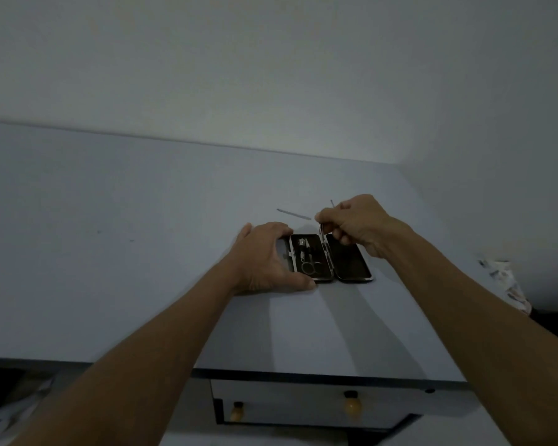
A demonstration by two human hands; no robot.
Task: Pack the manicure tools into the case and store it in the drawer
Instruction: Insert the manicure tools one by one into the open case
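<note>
A small black manicure case [351,262] lies open flat on the white table [142,252]. Its left half holds small scissors [309,267] and a nail clipper [303,243]; the right half looks bare. My left hand [264,255] rests on the table against the case's left edge, fingers around it. My right hand [355,225] hovers over the hinge and pinches a thin metal tool [321,235] that points down toward the left half. A slim nail file [293,214] lies on the table just behind the case.
Below the table's front edge is a drawer [303,403] with two yellow knobs, pulled out slightly. A crumpled patterned cloth [506,284] lies at the right edge. The wall stands close behind the table.
</note>
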